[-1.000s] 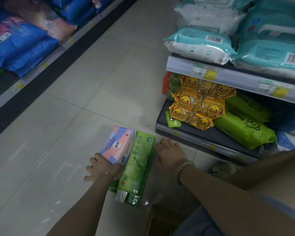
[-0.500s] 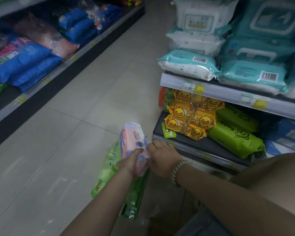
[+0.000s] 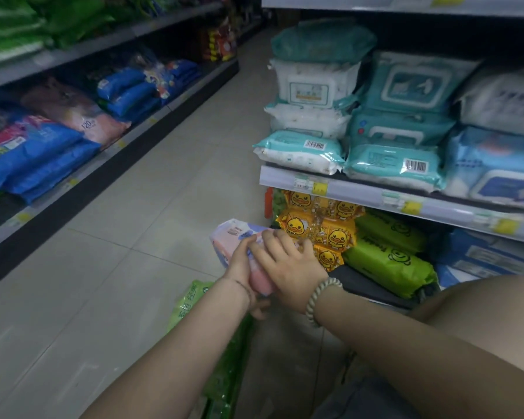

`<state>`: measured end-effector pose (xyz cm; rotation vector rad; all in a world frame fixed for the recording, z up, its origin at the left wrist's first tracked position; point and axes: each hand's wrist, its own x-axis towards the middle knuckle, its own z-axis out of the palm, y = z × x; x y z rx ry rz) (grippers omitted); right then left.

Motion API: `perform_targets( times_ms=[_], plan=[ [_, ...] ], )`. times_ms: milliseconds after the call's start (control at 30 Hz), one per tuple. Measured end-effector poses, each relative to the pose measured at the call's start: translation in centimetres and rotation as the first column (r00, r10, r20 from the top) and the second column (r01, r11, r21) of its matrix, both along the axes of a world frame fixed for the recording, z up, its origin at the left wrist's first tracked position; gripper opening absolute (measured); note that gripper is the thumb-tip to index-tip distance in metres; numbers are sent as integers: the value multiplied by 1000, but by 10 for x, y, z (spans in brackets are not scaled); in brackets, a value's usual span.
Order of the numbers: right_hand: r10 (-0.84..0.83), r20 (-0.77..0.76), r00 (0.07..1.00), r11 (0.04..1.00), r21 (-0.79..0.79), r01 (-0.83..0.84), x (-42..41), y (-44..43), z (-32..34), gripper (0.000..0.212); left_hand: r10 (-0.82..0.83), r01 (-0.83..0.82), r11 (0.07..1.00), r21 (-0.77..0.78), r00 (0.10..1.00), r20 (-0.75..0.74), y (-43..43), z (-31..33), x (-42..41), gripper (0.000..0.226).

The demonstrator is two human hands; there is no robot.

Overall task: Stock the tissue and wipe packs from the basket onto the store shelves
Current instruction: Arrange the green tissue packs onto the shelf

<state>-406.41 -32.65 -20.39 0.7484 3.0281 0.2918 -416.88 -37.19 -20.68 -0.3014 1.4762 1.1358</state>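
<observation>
A pink and purple tissue pack is held up off the floor, near the front of the bottom shelf. My left hand grips it from the left and underneath. My right hand lies over its top and right side, fingers curled on it. Below my arms a green tissue pack lies on the floor, partly hidden. On the bottom shelf sit yellow duck packs and green packs. No basket is in view.
The shelf above carries stacked teal and white wipe packs. Across the tiled aisle, a low shelf holds blue packs and pink ones. My knee is at the right.
The pink pack went from standing on the floor to being lifted in both hands toward the bottom shelf. The green pack stayed on the floor. My view tilted upward.
</observation>
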Motion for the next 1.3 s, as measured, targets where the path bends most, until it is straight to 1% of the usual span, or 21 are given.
perform_targets(
  times_ms=[100,200,300,367,433,467,500,533,567,633,700,733,800,867,933,967,1033,1100,1133,1233,1300],
  plan=[
    [1,1,1000,997,75,-1,5,5,12,108,5,-5,1000,23,1000,-6,6,12,7,81],
    [19,-22,1000,990,138,-16,9,14,22,97,-8,11,997,72,999,-38,9,20,12,90],
    [8,-41,999,992,126,-2,14,32,39,102,-71,77,995,64,992,-104,10,17,11,100],
    [-12,-75,997,991,133,22,21,46,54,100,-99,113,987,115,988,-122,8,14,8,92],
    [-5,-91,996,990,139,18,31,58,70,97,-120,141,984,107,976,-183,6,13,1,68],
    [12,-98,995,990,140,2,36,63,79,95,-132,160,983,96,959,-250,6,12,-1,53],
    [33,-108,994,990,140,-17,42,68,86,92,-134,178,980,91,922,-363,8,8,-5,41],
    [56,-118,991,989,140,-39,46,71,94,90,-141,214,973,90,854,-501,9,5,-9,37],
    [80,-126,989,989,135,-62,50,74,100,87,-162,270,960,79,761,-629,11,2,-11,45],
    [125,-133,983,986,124,-108,56,77,112,83,-186,348,937,32,575,-796,13,5,-13,83],
    [165,-129,978,981,122,-149,60,79,123,81,-214,418,907,-53,350,-912,15,12,-15,119],
    [183,-128,975,978,123,-168,62,79,129,81,-250,452,882,-131,215,-944,18,15,-16,131],
    [219,-138,966,970,137,-200,69,80,141,81,-309,478,831,-285,-30,-951,23,19,-16,147],
    [248,-154,956,962,159,-224,77,80,154,83,-311,461,813,-357,-175,-934,28,22,-16,150],
    [272,-186,944,956,164,-243,85,82,166,85,-241,435,835,-338,-264,-934,33,30,-16,143],
    [277,-202,939,955,165,-246,90,83,172,85,-188,428,851,-303,-289,-939,35,34,-17,136],
    [274,-222,936,955,182,-236,99,86,184,87,-76,439,873,-210,-303,-950,38,45,-18,117],
    [259,-252,932,959,184,-217,109,90,193,86,25,476,869,-133,-311,-950,41,59,-18,102],
    [253,-272,928,961,184,-208,115,92,197,85,67,495,862,-112,-330,-941,42,68,-18,98],
    [255,-313,915,955,232,-187,130,96,207,88,144,523,844,-121,-438,-888,47,93,-19,94],
    [258,-342,904,949,266,-170,140,97,211,90,187,552,825,-122,-470,-863,53,110,-17,92]
  ],
)
